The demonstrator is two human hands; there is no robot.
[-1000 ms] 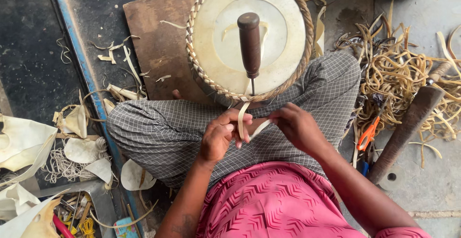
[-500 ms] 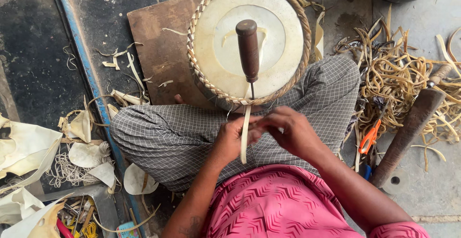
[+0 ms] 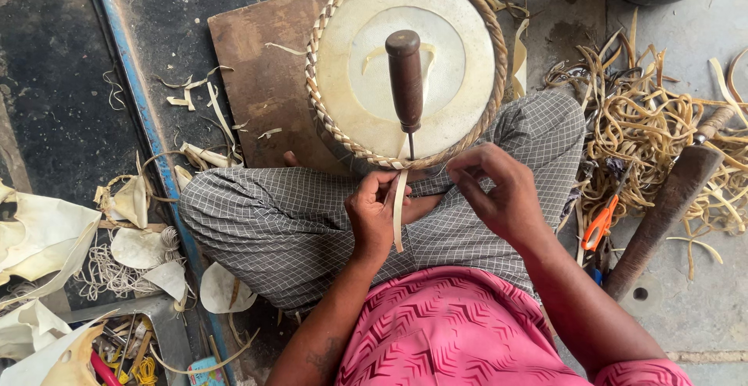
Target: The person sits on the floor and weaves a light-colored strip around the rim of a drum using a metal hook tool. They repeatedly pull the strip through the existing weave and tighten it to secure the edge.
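Observation:
A round pale disc with a braided cane rim (image 3: 467, 35) rests against my crossed legs. An awl with a dark wooden handle (image 3: 405, 78) stands stuck in the rim at its near edge. My left hand (image 3: 374, 215) pinches a flat pale cane strip (image 3: 399, 215) that hangs down from the rim. My right hand (image 3: 499, 191) sits just right of the awl's tip, fingers pinched at the rim; what they hold is too small to tell.
A brown wooden board (image 3: 257, 66) lies under the disc. A heap of cane strips (image 3: 654, 129), orange-handled scissors (image 3: 598, 222) and a long wooden tool handle (image 3: 662, 215) lie to the right. Pale scraps (image 3: 47, 230) and string lie at left beside a blue bar (image 3: 148, 129).
The cane strip went from a loop between both hands to hanging straight down from the rim. Both hands moved up closer to the disc's edge.

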